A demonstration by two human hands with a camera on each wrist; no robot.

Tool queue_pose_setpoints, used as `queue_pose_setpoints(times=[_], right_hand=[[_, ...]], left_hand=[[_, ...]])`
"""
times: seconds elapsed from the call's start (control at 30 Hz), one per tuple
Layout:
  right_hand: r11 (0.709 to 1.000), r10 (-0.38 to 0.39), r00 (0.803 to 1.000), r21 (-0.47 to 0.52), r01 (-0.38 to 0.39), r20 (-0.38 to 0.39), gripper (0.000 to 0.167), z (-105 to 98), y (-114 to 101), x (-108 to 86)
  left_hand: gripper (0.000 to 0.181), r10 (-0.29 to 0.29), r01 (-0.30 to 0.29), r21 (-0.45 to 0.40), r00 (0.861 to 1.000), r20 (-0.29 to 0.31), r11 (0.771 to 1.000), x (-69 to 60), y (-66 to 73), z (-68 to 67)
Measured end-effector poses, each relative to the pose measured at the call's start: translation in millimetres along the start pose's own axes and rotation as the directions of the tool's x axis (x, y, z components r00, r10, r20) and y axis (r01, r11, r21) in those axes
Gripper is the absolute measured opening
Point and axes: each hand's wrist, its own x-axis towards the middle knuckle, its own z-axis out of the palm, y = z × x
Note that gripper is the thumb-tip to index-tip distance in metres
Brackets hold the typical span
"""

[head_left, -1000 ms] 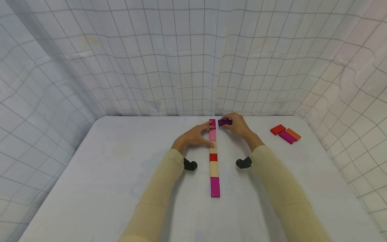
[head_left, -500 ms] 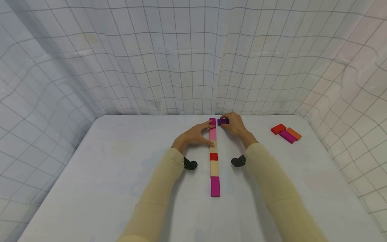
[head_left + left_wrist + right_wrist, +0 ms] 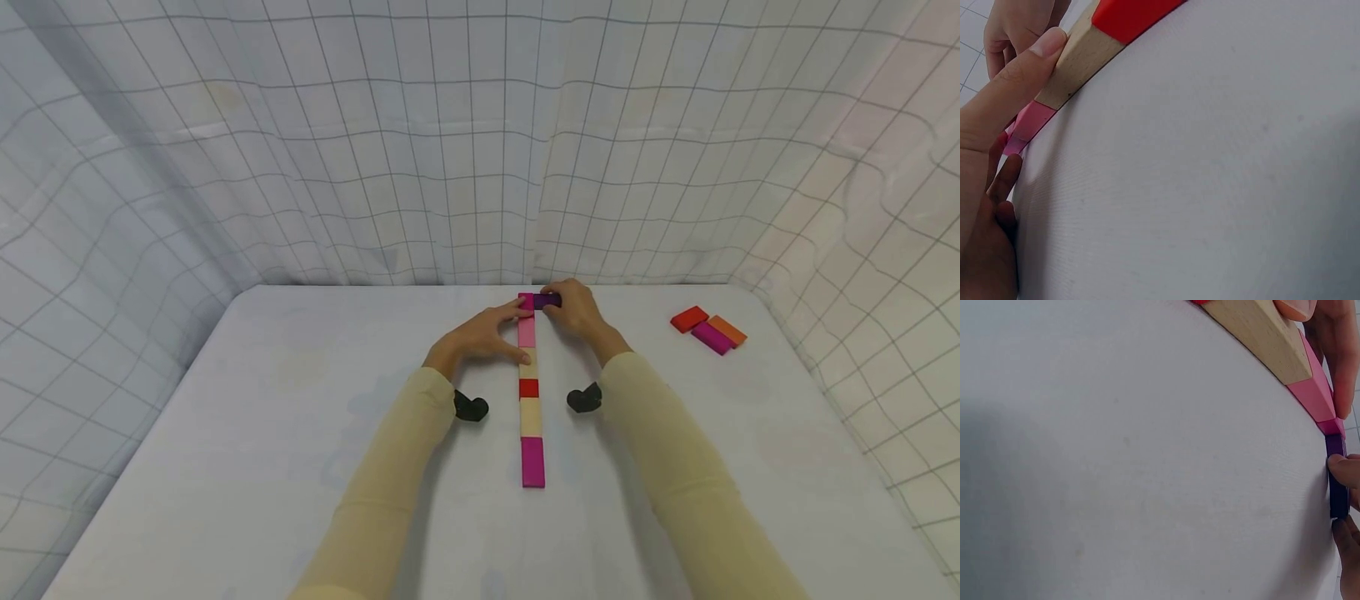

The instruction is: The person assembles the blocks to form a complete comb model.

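Note:
The right hand (image 3: 577,312) pinches a dark purple block (image 3: 548,301), whose left end meets the magenta block (image 3: 527,302) at the far end of a straight row. In the right wrist view the thumb lies on the purple block (image 3: 1338,494). The left hand (image 3: 478,335) is spread over the row from its left side, fingertips on the far magenta block and thumb on a plain wooden block (image 3: 1079,62). Between those two lies a pink block (image 3: 527,333). Nearer come a red block (image 3: 528,388), another wooden block (image 3: 531,418) and a magenta block (image 3: 533,462).
At the right of the white table (image 3: 262,433), a red block (image 3: 688,319), an orange block (image 3: 727,331) and a magenta block (image 3: 712,337) lie in a loose group. White curtains (image 3: 480,150) with a dark grid stand behind and at both sides. Black wrist devices sit under both sleeves.
The right hand has moved left with the purple block, closing the gap between it and the far magenta block. The left hand has stayed in place on the row.

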Motion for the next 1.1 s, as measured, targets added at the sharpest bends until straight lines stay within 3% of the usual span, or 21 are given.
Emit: queue_pose_setpoints(times=[0.2, 0.4, 0.8, 1.1], right_hand=[[1.000, -0.002, 1.000, -0.014, 0.003, 0.012, 0.034, -0.5, -0.4, 1.9], [1.000, -0.011, 0.998, -0.007, 0.012, 0.069, 0.046, -7.1, 4.8, 0.0], [0.999, -0.024, 0.991, 0.052, 0.017, 0.131, 0.052, -47.0, 16.0, -15.5], [0.998, -0.044, 0.992, 0.058, 0.037, 0.116, 0.051, -82.8, 30.6, -32.1]], left_hand=[[0.091, -0.001, 0.001, -0.001, 1.000, 0.003, 1.000, 0.8, -0.7, -0.4], [0.091, 0.002, -0.002, -0.005, 1.000, 0.008, 1.000, 0.8, -0.5, 0.3], [0.091, 0.007, -0.006, -0.015, 1.000, 0.009, 1.000, 3.4, -3.0, 2.1], [0.092, 0.037, -0.037, -0.023, 0.999, 0.001, 0.999, 0.6, -2.4, 0.4]])
